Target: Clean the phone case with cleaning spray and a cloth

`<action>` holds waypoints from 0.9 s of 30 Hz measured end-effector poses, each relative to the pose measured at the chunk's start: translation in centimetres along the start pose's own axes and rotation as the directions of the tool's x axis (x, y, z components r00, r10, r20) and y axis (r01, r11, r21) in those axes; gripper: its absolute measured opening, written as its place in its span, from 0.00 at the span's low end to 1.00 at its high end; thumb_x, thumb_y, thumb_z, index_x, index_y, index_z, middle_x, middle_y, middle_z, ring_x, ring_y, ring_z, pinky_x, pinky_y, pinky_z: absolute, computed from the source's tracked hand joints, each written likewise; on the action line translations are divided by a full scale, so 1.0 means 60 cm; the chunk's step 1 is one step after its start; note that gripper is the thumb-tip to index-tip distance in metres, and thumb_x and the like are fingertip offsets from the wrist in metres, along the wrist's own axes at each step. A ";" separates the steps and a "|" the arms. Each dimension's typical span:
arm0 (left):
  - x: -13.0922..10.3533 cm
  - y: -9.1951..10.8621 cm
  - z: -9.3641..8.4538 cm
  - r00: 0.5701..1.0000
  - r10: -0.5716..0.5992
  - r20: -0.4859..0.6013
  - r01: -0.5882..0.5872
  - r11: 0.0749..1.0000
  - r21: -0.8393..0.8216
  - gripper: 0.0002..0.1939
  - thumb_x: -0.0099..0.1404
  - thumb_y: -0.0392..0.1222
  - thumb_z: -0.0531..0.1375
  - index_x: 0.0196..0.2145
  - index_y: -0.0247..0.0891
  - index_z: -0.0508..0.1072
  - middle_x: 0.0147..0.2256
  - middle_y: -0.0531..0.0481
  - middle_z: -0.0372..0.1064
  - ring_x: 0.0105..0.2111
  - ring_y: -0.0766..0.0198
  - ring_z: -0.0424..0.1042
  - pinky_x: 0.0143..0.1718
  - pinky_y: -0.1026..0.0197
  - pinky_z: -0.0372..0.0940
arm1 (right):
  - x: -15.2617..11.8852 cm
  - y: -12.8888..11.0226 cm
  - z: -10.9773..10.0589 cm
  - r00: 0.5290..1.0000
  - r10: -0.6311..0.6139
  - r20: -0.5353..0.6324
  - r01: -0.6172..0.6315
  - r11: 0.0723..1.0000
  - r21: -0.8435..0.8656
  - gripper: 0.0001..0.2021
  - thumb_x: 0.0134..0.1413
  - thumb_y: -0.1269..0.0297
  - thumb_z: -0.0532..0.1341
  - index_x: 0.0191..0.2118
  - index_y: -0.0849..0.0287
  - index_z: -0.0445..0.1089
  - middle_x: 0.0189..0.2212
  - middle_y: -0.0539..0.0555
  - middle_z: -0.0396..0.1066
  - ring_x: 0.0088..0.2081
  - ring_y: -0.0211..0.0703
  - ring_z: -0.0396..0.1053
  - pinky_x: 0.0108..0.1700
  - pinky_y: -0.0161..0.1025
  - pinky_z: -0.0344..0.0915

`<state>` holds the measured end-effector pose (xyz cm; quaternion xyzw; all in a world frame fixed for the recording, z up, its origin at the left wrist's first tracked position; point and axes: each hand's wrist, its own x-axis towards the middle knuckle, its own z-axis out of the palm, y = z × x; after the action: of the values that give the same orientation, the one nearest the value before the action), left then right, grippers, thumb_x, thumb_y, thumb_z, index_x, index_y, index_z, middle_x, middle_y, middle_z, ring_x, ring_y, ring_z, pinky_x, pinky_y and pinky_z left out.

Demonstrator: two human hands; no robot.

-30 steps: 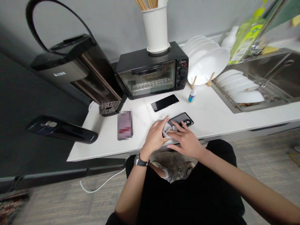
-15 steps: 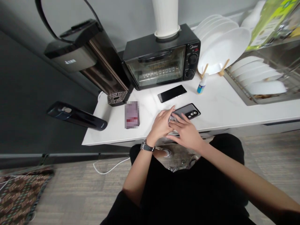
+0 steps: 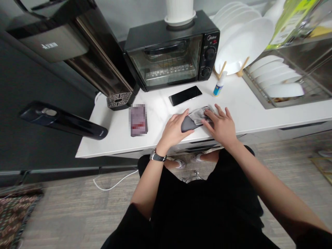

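A phone in a dark case [image 3: 187, 125] lies back up near the counter's front edge. My left hand [image 3: 174, 129] grips its left end between thumb and fingers. A crumpled grey cloth [image 3: 199, 116] covers the phone's right part, with the fingers of my right hand [image 3: 222, 125] pressing on it. Behind them lies a second phone [image 3: 185, 95], black screen up. The small white and blue spray bottle [image 3: 218, 86] stands to its right. At the left, a blurred-out purple item [image 3: 138, 120] rests on the counter.
A toaster oven [image 3: 168, 57] holding a white pot [image 3: 180, 10] stands behind the phones. To the left are a tall dispenser [image 3: 101, 58] and a black flask-shaped object [image 3: 64, 121]. White plates [image 3: 241, 45] and a dish rack [image 3: 269, 100] are at right.
The cloth and my right hand have moved rightward over the phone, covering its cameras. My left hand now holds the phone's left end. The view has shifted slightly.
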<state>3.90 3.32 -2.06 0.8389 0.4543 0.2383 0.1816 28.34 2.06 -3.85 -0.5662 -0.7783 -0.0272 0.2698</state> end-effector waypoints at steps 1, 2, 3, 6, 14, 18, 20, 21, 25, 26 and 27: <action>-0.001 0.000 0.000 1.000 -0.001 -0.004 0.001 1.000 -0.001 0.48 0.66 0.50 0.69 0.75 0.46 0.49 0.66 0.45 0.66 0.62 0.49 0.64 0.65 0.46 0.61 | 0.000 -0.002 0.002 1.000 -0.006 0.003 0.006 1.000 0.000 0.26 0.74 0.47 0.52 0.62 0.59 0.72 0.62 0.58 0.74 0.71 0.64 0.59 0.71 0.68 0.53; -0.001 0.000 0.000 1.000 -0.002 -0.005 0.002 1.000 -0.002 0.48 0.66 0.50 0.69 0.75 0.46 0.49 0.67 0.45 0.65 0.63 0.49 0.64 0.65 0.46 0.61 | 0.000 -0.002 0.003 1.000 -0.011 0.004 0.011 1.000 0.002 0.26 0.74 0.46 0.51 0.62 0.60 0.72 0.62 0.59 0.74 0.71 0.64 0.59 0.71 0.67 0.53; -0.001 0.000 0.000 1.000 -0.004 -0.006 0.004 1.000 -0.003 0.48 0.67 0.50 0.69 0.75 0.46 0.49 0.68 0.45 0.64 0.63 0.49 0.64 0.66 0.46 0.61 | 0.000 -0.003 0.004 1.000 -0.014 0.003 0.014 1.000 0.006 0.27 0.74 0.46 0.51 0.62 0.60 0.72 0.62 0.59 0.74 0.71 0.65 0.59 0.71 0.67 0.54; -0.001 0.000 0.000 1.000 0.000 -0.002 0.000 1.000 -0.009 0.47 0.67 0.50 0.68 0.75 0.47 0.48 0.69 0.45 0.63 0.64 0.49 0.63 0.66 0.45 0.61 | 0.000 -0.010 0.006 1.000 -0.019 -0.011 0.019 1.000 0.018 0.29 0.73 0.44 0.52 0.62 0.61 0.72 0.62 0.61 0.74 0.71 0.66 0.59 0.71 0.69 0.53; -0.007 -0.001 -0.004 1.000 -0.006 0.010 0.006 1.000 -0.014 0.44 0.68 0.48 0.67 0.75 0.45 0.51 0.67 0.43 0.66 0.62 0.49 0.64 0.65 0.46 0.63 | 0.002 -0.053 0.002 0.910 -0.385 0.152 0.347 0.910 0.227 0.25 0.74 0.47 0.53 0.64 0.57 0.72 0.61 0.53 0.75 0.73 0.55 0.57 0.74 0.63 0.50; -0.008 0.004 -0.005 1.000 -0.008 0.014 0.008 1.000 -0.023 0.48 0.67 0.51 0.69 0.75 0.48 0.48 0.67 0.46 0.66 0.62 0.49 0.65 0.65 0.46 0.61 | 0.027 0.025 -0.016 0.965 -0.230 0.123 0.219 0.971 0.096 0.21 0.74 0.51 0.53 0.59 0.52 0.77 0.56 0.53 0.79 0.70 0.57 0.62 0.73 0.66 0.49; -0.005 0.007 -0.004 1.000 -0.009 0.017 0.009 1.000 -0.025 0.49 0.66 0.50 0.69 0.76 0.50 0.47 0.67 0.47 0.67 0.61 0.48 0.65 0.65 0.45 0.61 | 0.036 0.040 -0.017 0.990 -0.119 0.078 0.119 0.993 0.004 0.22 0.74 0.50 0.53 0.57 0.55 0.78 0.55 0.57 0.80 0.70 0.61 0.63 0.73 0.69 0.47; -0.003 0.007 -0.003 1.000 -0.008 0.017 0.009 1.000 -0.027 0.50 0.66 0.50 0.69 0.76 0.50 0.47 0.66 0.47 0.67 0.61 0.48 0.65 0.65 0.45 0.61 | 0.037 0.033 -0.015 0.993 -0.095 0.064 0.097 0.995 -0.020 0.23 0.74 0.49 0.53 0.57 0.57 0.78 0.55 0.59 0.79 0.70 0.62 0.62 0.73 0.69 0.46; -0.003 0.005 -0.004 0.999 0.009 0.031 -0.008 0.999 -0.040 0.47 0.68 0.48 0.68 0.76 0.47 0.48 0.66 0.45 0.67 0.61 0.50 0.65 0.65 0.47 0.62 | 0.018 -0.056 0.002 0.955 -0.273 0.113 0.263 0.960 0.093 0.30 0.72 0.42 0.54 0.61 0.63 0.74 0.59 0.61 0.76 0.71 0.61 0.60 0.74 0.64 0.50; -0.004 0.004 -0.004 0.999 0.017 0.041 -0.016 0.999 -0.038 0.46 0.69 0.47 0.67 0.76 0.46 0.48 0.66 0.44 0.66 0.61 0.50 0.65 0.65 0.48 0.62 | 0.011 -0.074 0.004 0.934 -0.332 0.132 0.312 0.938 0.151 0.30 0.71 0.42 0.54 0.61 0.62 0.73 0.61 0.60 0.75 0.72 0.59 0.59 0.74 0.62 0.51; -0.006 0.003 -0.005 0.999 0.024 0.049 -0.022 0.999 -0.032 0.46 0.69 0.46 0.67 0.76 0.46 0.47 0.66 0.44 0.66 0.61 0.50 0.65 0.65 0.48 0.62 | 0.005 -0.084 0.003 0.913 -0.381 0.147 0.350 0.915 0.199 0.29 0.71 0.42 0.54 0.62 0.60 0.73 0.61 0.57 0.75 0.72 0.57 0.59 0.74 0.62 0.51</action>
<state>3.66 2.96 -1.79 0.8467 0.4363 0.2267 0.2032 23.72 0.59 -2.55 -0.3855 -0.8916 0.0403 0.2342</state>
